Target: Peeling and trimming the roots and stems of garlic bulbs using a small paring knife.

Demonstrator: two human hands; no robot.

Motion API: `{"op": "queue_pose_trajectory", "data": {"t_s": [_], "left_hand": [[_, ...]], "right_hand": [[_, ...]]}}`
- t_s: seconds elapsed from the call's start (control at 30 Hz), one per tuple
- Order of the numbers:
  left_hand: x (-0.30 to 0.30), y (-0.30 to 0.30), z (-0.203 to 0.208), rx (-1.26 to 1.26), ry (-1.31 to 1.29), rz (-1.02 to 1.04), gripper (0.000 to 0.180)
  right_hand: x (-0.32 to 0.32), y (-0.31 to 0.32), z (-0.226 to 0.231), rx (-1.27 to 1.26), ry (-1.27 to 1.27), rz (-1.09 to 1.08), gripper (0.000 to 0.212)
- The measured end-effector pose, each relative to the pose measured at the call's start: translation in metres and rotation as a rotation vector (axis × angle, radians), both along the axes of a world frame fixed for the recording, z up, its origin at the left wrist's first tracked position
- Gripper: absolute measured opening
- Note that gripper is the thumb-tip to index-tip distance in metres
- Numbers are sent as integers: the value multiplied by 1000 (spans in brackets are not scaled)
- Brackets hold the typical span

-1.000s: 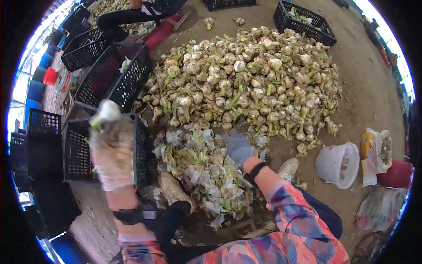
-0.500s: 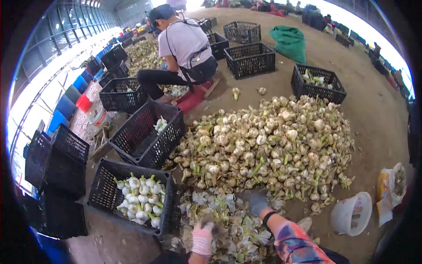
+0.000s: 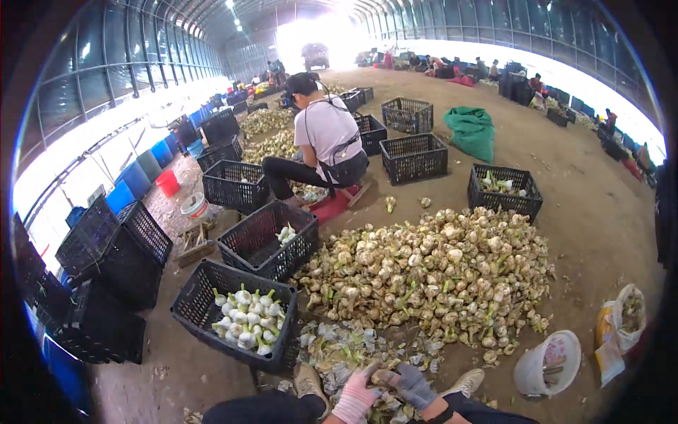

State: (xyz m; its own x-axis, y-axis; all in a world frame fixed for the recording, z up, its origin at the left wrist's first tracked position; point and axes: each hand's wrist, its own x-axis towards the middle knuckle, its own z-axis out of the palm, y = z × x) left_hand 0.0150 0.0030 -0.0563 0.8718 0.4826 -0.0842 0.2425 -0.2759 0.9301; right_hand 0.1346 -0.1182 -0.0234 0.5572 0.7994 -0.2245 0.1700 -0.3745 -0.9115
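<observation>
Low in front of me, my left hand (image 3: 355,397), in a pink and white glove, and my right hand (image 3: 414,386), in a grey glove, come together over a litter of papery garlic skins (image 3: 346,346). Both hands are closed, fingertips almost touching. Something small and brownish shows between them, too hidden to name for certain. Beyond lies a large heap of untrimmed garlic bulbs (image 3: 438,272) with dirty skins and short stalks. To the left, a black plastic crate (image 3: 191,311) holds clean white garlic bulbs (image 3: 247,318) with green stems.
Another black crate (image 3: 244,244) holds a few white bulbs. A white bucket (image 3: 530,369) and an open sack (image 3: 628,318) stand at the right. A person (image 3: 328,141) sits low ahead, near more crates and a green sack (image 3: 472,133). Stacked crates (image 3: 120,272) stand at far left.
My right hand has drawn back from the heap's near edge to meet my left hand. The view has tilted up, bringing more of the shed and my shoes into sight.
</observation>
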Motion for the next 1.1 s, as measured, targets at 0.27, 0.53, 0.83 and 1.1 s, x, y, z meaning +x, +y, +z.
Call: {"op": "queue_pose_trajectory", "data": {"t_s": [0.27,0.53,0.83,1.1], "left_hand": [[-20,-15,72,404,232,-66,67],[-30,-17,68,182,13,-69,65],[-27,-19,81,392,272,-105,63],[-31,-11,78,94,23,-60,63]], "right_hand": [[-26,-14,12,180,511,-111,41],[-20,-35,-56,349,257,73,48],[-18,-36,-10,266,-184,224,62],[-14,-40,-9,346,174,184,45]]}}
